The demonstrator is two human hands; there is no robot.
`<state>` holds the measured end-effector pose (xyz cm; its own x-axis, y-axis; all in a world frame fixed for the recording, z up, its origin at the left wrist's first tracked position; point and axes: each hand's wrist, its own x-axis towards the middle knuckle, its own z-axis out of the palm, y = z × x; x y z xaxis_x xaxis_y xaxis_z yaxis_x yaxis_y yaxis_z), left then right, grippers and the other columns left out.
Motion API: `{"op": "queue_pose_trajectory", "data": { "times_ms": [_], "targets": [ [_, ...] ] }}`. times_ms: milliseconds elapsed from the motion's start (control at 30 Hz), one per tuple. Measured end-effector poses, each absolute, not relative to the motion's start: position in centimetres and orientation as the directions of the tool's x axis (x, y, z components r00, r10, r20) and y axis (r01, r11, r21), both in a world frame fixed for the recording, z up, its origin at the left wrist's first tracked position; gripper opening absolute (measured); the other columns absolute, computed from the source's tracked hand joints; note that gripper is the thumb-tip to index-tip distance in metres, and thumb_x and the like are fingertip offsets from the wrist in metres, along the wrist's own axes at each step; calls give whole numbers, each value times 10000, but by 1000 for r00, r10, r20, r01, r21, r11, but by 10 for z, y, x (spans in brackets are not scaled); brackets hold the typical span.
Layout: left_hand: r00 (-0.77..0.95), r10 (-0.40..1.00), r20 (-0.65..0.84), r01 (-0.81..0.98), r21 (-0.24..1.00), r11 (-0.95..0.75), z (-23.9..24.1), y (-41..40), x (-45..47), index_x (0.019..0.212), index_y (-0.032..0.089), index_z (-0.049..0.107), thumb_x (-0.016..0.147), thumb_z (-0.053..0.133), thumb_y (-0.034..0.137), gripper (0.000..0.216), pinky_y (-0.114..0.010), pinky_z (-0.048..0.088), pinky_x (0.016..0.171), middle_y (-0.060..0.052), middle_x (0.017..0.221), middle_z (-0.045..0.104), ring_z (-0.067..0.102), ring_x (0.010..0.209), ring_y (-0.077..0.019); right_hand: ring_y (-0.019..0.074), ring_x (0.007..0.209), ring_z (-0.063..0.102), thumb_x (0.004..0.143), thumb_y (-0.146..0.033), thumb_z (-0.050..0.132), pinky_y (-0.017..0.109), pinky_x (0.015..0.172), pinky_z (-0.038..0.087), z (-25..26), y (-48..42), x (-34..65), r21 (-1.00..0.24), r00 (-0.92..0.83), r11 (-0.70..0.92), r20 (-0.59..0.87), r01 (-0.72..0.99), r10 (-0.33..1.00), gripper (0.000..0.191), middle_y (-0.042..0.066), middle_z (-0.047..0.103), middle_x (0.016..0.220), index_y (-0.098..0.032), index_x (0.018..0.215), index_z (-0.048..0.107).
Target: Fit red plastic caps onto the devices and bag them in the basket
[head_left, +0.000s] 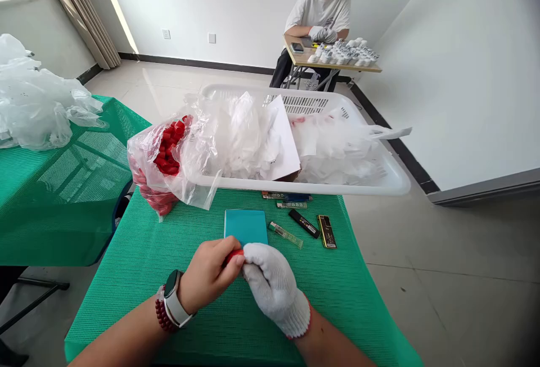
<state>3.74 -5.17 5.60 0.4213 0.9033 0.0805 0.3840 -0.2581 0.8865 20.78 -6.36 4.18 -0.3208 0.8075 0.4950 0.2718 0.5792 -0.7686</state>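
My bare left hand (213, 271), with a watch and a dark red bead bracelet at the wrist, is closed on a small red plastic piece (235, 254), mostly hidden by the fingers. My right hand (274, 285), in a white knitted glove, is closed with its fingertips against the left hand's. What the gloved fingers pinch is hidden. Just beyond both hands lies a flat teal-blue pad (246, 225). Right of the pad lie a clear green lighter (286, 235), a slim black item (304, 223) and a black-and-gold item (327, 231).
A white plastic basket (358, 187) full of clear bags spans the green table's (169, 243) far edge. At its left stands a bag of red pieces (169, 148). More lighters (291, 205) lie below the basket. A person (320, 13) sits at another table beyond.
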Motion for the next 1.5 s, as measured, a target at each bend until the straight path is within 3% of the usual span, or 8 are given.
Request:
{"op": "queue_pose_trajectory", "data": {
  "times_ms": [133, 367, 567, 833, 1067, 1267, 1333, 1500],
  "targets": [
    [521, 853, -36, 222, 970, -95, 57, -47, 38, 684, 192, 450, 1037, 292, 386, 432, -221, 327, 533, 26, 577, 489, 432, 529, -104, 184, 815, 668, 965, -208, 492, 321, 773, 548, 36, -63, 211, -596, -300, 720, 656, 356, 692, 192, 45, 700, 886, -234, 1135, 578],
    [374, 904, 208, 465, 802, -376, 51, -52, 36, 795, 188, 519, 967, 501, 385, 262, -229, 274, 539, 23, 638, 528, 426, 551, -109, 124, 634, 572, 984, -184, 445, 248, 609, 486, 44, -64, 205, -858, -310, 466, 393, 214, 866, 132, -4, 597, 748, -217, 962, 571],
    [521, 853, -33, 238, 965, -108, 54, -47, 37, 652, 197, 400, 1037, 280, 385, 445, -220, 302, 515, 37, 547, 428, 387, 506, -102, 186, 797, 669, 987, -210, 463, 325, 767, 534, 37, -62, 211, -548, -332, 750, 677, 370, 657, 211, 43, 709, 868, -214, 1172, 565],
    [352, 880, 318, 449, 768, -457, 48, -52, 35, 762, 186, 540, 963, 478, 319, 249, -234, 280, 540, 9, 618, 533, 432, 548, -111, 149, 747, 641, 982, -187, 457, 273, 675, 516, 44, -66, 205, -824, -339, 519, 432, 229, 836, 149, 25, 667, 830, -210, 1032, 596],
    [518, 852, -78, 186, 982, -23, 52, -44, 37, 593, 199, 358, 1025, 314, 409, 483, -212, 306, 484, 43, 487, 376, 362, 460, -93, 195, 783, 684, 967, -225, 512, 325, 743, 552, 35, -64, 209, -590, -330, 711, 631, 383, 702, 202, 45, 715, 861, -228, 1156, 582],
    [336, 832, 441, 429, 715, -552, 45, -51, 35, 755, 182, 540, 984, 485, 408, 327, -240, 279, 530, 7, 609, 520, 422, 540, -113, 156, 739, 659, 975, -189, 500, 271, 674, 532, 47, -66, 203, -755, -277, 602, 539, 259, 795, 166, 23, 686, 849, -237, 1114, 576],
    [348, 863, 366, 399, 775, -489, 46, -50, 36, 733, 184, 525, 998, 449, 416, 361, -240, 281, 533, 11, 593, 506, 418, 537, -112, 158, 745, 659, 975, -191, 498, 276, 682, 532, 47, -67, 203, -748, -287, 609, 542, 264, 790, 169, 22, 688, 848, -237, 1118, 576],
    [471, 858, -203, 188, 974, 127, 51, -42, 40, 609, 210, 325, 1007, 321, 499, 491, -226, 258, 471, 57, 510, 312, 278, 466, -90, 168, 775, 666, 965, -191, 507, 297, 728, 535, 38, -63, 205, -702, -304, 633, 557, 325, 773, 174, 35, 709, 875, -227, 1109, 597]
  ]
}}
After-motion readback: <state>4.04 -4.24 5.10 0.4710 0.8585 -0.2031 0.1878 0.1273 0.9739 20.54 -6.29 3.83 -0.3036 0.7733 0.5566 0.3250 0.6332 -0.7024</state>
